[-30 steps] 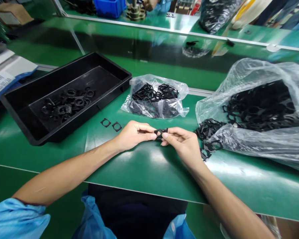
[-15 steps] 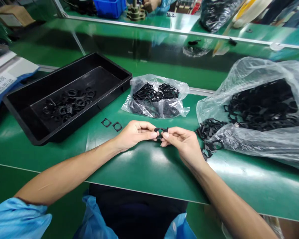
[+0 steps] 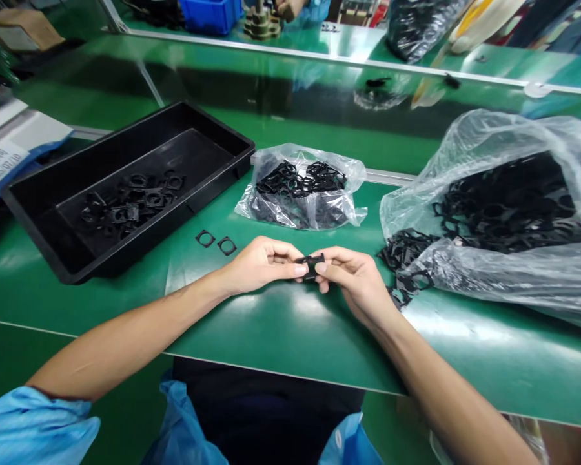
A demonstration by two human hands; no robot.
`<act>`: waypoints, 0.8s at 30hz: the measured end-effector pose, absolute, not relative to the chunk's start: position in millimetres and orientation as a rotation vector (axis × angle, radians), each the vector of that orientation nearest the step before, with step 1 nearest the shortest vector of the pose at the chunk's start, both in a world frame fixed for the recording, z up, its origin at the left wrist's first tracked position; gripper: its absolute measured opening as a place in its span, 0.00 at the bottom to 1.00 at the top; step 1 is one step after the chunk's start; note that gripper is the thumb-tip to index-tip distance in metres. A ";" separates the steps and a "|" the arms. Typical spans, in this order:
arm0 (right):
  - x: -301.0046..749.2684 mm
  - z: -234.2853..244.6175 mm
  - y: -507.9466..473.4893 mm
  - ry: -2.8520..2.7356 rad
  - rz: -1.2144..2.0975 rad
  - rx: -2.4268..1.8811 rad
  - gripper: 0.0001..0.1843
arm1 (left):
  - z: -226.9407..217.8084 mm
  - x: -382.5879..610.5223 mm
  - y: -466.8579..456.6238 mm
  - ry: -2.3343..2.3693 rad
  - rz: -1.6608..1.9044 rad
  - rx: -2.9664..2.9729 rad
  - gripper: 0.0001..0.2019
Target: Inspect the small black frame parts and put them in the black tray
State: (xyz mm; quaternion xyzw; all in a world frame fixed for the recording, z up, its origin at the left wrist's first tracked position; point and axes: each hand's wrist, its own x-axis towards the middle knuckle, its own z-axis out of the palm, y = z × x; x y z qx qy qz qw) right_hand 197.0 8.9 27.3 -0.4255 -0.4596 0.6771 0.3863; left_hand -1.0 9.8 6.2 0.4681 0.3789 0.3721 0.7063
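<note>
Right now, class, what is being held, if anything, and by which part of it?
A small black part, held at opposite ends: the left hand pinches its left end, the right hand its right end.

Blk frame pc (image 3: 312,259) now turned btwn fingers.
Vs ½ sec ago, its opening looks dark instead of bright, & its top edge sits lower. L hand (image 3: 260,266) has its thumb a bit lower; R hand (image 3: 358,276) shows fingertips lower too.
</note>
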 end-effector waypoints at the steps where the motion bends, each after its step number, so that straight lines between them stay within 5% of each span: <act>1: 197.4 27.3 9.3 -1.157 1.746 -1.076 0.09 | 5.8 -0.7 9.4 0.842 0.826 1.029 0.11; 14: 198.2 22.8 12.5 -1.121 1.736 -1.082 0.11 | 3.7 5.7 8.1 0.883 1.026 0.964 0.14; 24: 197.8 18.6 8.4 -1.337 1.429 -1.176 0.17 | 5.3 5.3 8.1 1.022 1.091 1.099 0.11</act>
